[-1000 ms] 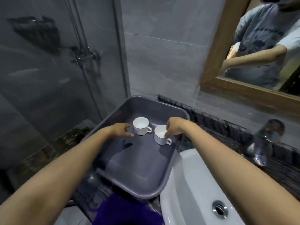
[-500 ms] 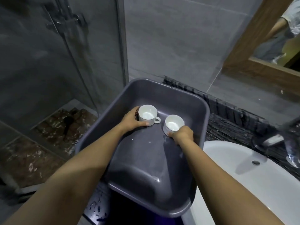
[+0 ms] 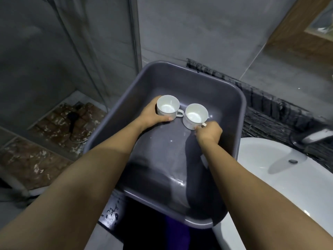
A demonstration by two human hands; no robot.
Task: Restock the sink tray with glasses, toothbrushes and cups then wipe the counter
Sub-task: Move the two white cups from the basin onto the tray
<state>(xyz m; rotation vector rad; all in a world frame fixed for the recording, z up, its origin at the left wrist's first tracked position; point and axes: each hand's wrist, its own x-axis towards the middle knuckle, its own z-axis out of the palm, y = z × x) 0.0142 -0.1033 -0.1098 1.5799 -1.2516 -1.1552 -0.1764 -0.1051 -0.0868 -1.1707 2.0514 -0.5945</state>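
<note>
A grey plastic tray [image 3: 180,74] rests on the counter beside the sink, and two white cups stand upright inside it. My left hand [image 3: 153,114] wraps around the side of the left cup [image 3: 168,107], whose handle points right. My right hand [image 3: 209,131] pinches the handle of the right cup [image 3: 195,115] from the near side. The two cups sit close together, almost touching.
A white sink basin [image 3: 270,168] lies to the right, with a chrome tap [image 3: 317,135] over it. Dark textured counter [image 3: 270,112] runs behind the tray. A glass shower screen [image 3: 72,51] stands at left. A wooden mirror frame [image 3: 297,33] hangs at upper right. A purple cloth [image 3: 176,231] sits below the tray.
The view has tilted down and closer. My left hand closed around the left cup. My right hand shifted from the right cup's rim to its handle, and that cup turned.
</note>
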